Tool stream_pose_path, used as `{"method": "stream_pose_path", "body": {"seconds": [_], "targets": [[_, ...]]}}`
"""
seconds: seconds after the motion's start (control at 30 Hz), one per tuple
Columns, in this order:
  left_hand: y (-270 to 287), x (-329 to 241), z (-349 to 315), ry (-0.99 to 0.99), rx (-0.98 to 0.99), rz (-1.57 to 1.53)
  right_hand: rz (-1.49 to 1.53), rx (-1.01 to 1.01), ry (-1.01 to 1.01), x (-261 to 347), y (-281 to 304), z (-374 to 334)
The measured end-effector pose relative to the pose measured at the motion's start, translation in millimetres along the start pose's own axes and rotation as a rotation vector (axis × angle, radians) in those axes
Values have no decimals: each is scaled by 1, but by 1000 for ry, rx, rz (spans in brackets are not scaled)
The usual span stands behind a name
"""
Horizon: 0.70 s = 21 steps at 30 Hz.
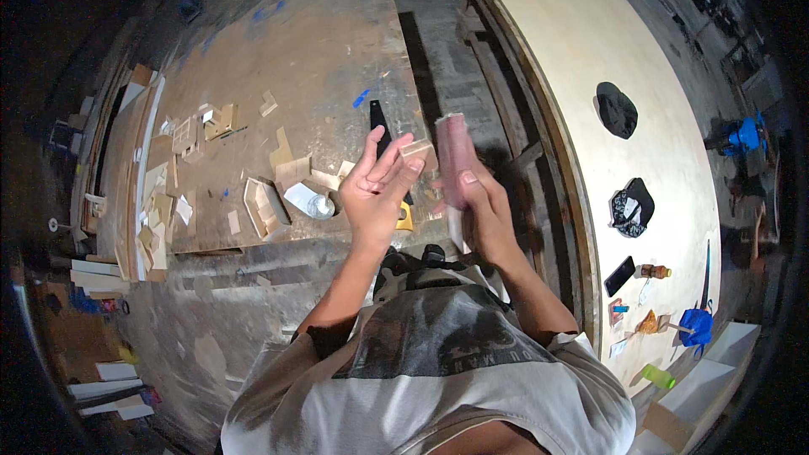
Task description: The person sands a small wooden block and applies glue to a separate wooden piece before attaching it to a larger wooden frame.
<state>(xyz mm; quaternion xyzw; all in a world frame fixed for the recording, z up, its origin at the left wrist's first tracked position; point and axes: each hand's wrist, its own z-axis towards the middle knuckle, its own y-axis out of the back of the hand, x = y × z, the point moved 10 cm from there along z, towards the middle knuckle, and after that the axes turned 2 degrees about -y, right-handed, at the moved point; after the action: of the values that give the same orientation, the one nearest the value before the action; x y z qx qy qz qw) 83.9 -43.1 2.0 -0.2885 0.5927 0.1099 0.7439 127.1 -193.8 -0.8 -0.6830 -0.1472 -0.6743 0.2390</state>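
My left hand (375,190) pinches a small wooden block (417,152) between thumb and fingers, held up over the right edge of the brown work table. Just to its right, my right hand (487,211) grips a long sanding block (455,152) faced in reddish-brown sandpaper, tilted almost upright. A narrow gap seems to lie between the two pieces. Behind my left hand a handsaw lies on the table, its dark blade (376,116) and yellow handle (405,217) partly showing. A clear plastic bottle (319,206) and a small open wooden box (266,207) are left of that hand.
Wood offcuts (221,120) and scraps litter the brown table (329,42). On the right, a pale table (548,34) bears two dark caps (617,109), a phone (619,276), a small brown bottle (655,271) and a blue bag (696,327). Boards (101,278) are stacked at far left.
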Motion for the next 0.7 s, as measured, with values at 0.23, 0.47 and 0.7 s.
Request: {"method": "stream_pose_path", "body": {"seconds": [0.23,0.47,0.7], "targets": [[-3,9,-8,-11,103,190,96,-4,148,6,4,-4],[10,10,-8,55,72,256,26,13,111,10,11,-8],[5,-9,-21,-56,140,185,-632,-82,452,59,3,-11]]}}
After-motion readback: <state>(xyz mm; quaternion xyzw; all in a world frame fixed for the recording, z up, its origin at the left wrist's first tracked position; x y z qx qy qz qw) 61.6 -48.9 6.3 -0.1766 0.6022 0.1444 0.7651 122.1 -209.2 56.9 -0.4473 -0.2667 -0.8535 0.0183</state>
